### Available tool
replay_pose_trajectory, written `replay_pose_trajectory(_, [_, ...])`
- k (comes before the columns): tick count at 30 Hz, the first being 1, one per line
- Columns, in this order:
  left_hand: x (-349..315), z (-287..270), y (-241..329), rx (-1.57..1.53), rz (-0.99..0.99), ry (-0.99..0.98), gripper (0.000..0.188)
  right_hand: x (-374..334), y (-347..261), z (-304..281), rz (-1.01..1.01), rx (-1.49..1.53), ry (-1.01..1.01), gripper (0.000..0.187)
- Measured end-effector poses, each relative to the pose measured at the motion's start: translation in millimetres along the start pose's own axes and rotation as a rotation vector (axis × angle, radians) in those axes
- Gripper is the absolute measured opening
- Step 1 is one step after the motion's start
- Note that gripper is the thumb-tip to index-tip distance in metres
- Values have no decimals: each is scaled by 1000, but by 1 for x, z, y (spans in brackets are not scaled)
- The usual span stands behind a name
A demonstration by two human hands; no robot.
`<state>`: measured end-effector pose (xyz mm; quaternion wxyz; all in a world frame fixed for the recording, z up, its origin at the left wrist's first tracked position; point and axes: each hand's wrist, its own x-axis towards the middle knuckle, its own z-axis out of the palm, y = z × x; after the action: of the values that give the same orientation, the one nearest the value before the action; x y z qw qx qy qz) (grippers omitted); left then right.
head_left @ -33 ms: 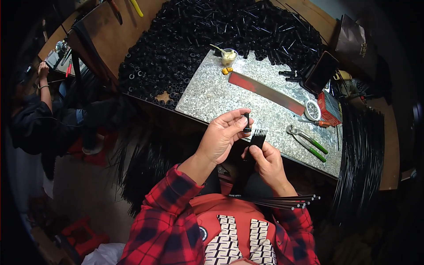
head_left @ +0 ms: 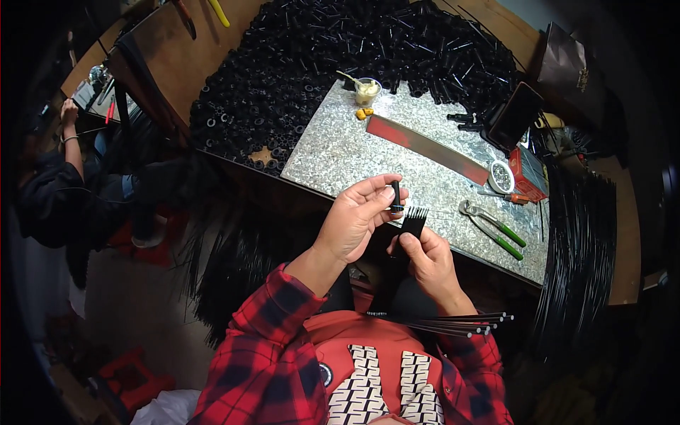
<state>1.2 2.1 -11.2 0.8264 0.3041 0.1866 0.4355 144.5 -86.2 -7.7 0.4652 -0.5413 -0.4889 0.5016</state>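
Observation:
Above the table's near edge, my left hand pinches a small black cylindrical piece upright between thumb and fingers. Close beside it on the right, my right hand is closed round a flat bundle of thin black rods. Their tips fan out side by side, pointing up near the black piece but seemingly apart from it. Below my right wrist, several black rods with pale round ends stick out to the right; whether they belong to the same bundle is hidden.
A speckled tabletop carries a large heap of black parts, a red-and-grey flat bar, green-handled pincers, a white bowl, a cup and a phone-like dark slab. Long black rods hang right. Another person sits left.

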Motion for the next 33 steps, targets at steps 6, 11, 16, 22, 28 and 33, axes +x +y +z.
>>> replay_pose_trajectory(6, [-1, -1, 2, -11, -9, -20, 29, 0, -7, 0, 34, -5, -10, 25])
replay_pose_trajectory(11, [1, -1, 2, -4, -10, -14, 29, 2, 0, -2, -7, -21, -10, 25])
replay_pose_trajectory(16, [2, -3, 0, 12, 6, -22, 33, 2, -6, -2, 32, -25, -21, 25])
replay_pose_trajectory(22, [3, -1, 0, 7, -14, 16, 33, 2, -5, 0, -1, -29, -5, 26])
replay_pose_trajectory(28, [3, 3, 4, 2, -27, -18, 31, 2, -8, -1, 13, -30, 6, 25])
replay_pose_trajectory(33, [6, -2, 0, 6, -11, -9, 32, 3, -8, 1, 24, -14, 1, 25])
